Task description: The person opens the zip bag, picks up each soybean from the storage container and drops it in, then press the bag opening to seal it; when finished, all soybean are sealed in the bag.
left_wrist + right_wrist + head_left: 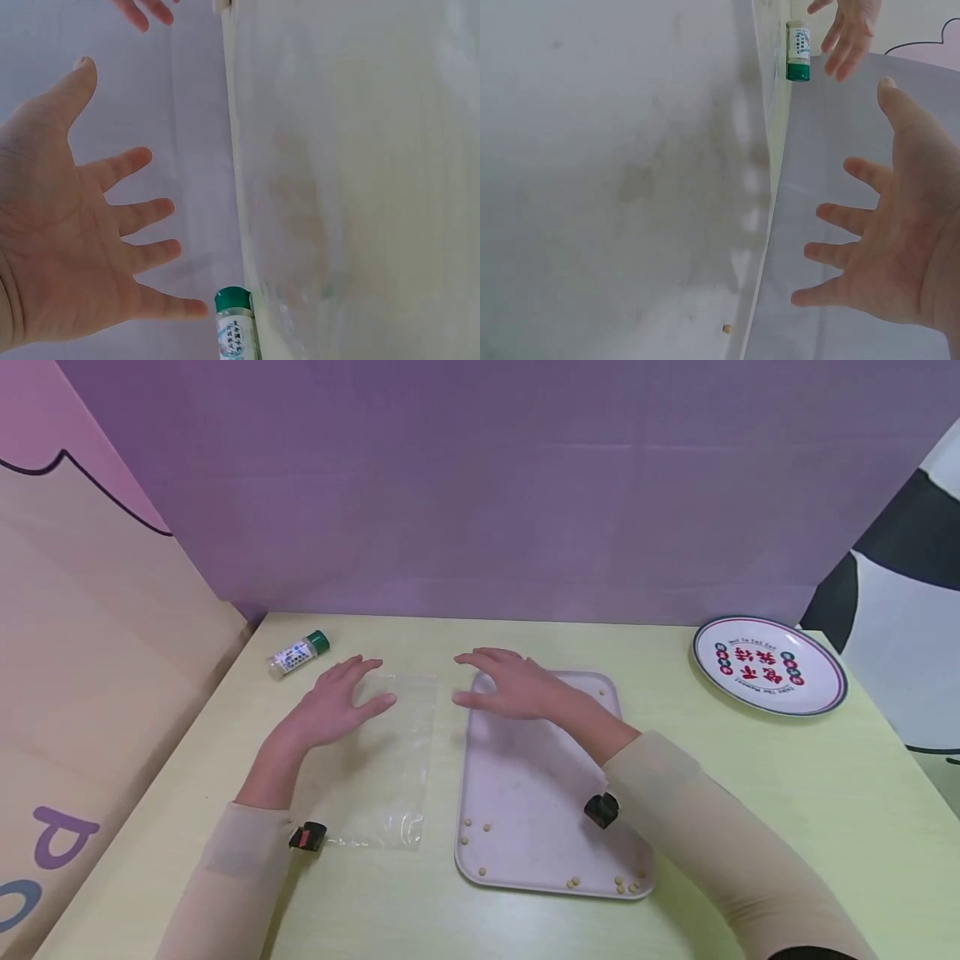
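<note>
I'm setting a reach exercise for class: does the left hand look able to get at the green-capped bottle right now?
Probably yes. The left hand holds nothing, the bottle lies near it on the table, and nothing visible stands between them; the clear bag lies flat.

White plate [770,666] near purple backdrop [510,493].

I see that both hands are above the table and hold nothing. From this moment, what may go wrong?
Small round pieces lie loose on the tray, several near its low rim, and the right hand is near its far end; a bump or tilt might spill them.

The clear plastic lies flat near the left hand, so it may slide or crease when touched.

The green-capped bottle lies on its side near the left hand; a nudge might send it rolling.
</note>
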Demonstrator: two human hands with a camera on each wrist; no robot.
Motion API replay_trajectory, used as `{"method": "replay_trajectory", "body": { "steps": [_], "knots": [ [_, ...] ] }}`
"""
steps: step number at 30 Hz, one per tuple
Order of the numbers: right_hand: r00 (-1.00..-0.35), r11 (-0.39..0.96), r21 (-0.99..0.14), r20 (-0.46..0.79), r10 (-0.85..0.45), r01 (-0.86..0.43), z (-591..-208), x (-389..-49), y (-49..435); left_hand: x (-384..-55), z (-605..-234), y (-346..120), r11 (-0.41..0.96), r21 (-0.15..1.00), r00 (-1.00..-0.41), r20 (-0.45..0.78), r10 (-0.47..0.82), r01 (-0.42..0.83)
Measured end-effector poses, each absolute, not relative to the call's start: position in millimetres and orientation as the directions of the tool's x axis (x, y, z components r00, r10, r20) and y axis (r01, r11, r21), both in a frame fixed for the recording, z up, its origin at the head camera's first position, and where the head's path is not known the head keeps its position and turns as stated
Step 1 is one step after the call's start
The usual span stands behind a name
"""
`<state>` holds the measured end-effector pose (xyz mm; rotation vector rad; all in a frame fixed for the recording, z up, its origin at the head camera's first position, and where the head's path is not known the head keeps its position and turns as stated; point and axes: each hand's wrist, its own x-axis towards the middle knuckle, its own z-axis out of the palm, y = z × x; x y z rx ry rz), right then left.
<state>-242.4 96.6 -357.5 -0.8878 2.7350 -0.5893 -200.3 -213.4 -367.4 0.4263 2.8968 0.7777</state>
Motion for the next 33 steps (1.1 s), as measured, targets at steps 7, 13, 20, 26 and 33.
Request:
{"method": "replay_trajectory", "body": {
  "steps": [7,13,20,26,33],
  "knots": [
    [-0.763,0.669,-0.521,-0.051,-0.644,-0.53,-359.3,-258.1,83.3,-209.1,-376.0,-225.9,0.809,0.538,-0.955,-0.025,0.296,0.237],
    [-0.75,0.642,-0.554,-0.046,-0.66,-0.531,-362.6,-265.7,70.7,-212.5,-376.9,-231.7,0.804,0.558,-0.961,-0.038,0.274,0.207],
    [-0.74,0.655,-0.545,-0.09,-0.667,-0.524,-374.5,-274.7,49.0,-216.5,-381.9,-239.3,0.787,0.591,-0.966,-0.045,0.255,0.18],
    [-0.736,0.669,-0.505,-0.092,-0.671,-0.546,-381.3,-277.6,30.0,-217.9,-385.2,-244.4,0.78,0.61,-0.968,-0.082,0.236,0.138],
    [-0.744,0.69,-0.458,-0.087,-0.663,-0.561,-390.3,-282.1,14.1,-216.6,-385.1,-245.7,0.765,0.638,-0.966,-0.137,0.22,0.084]
  ]
}}
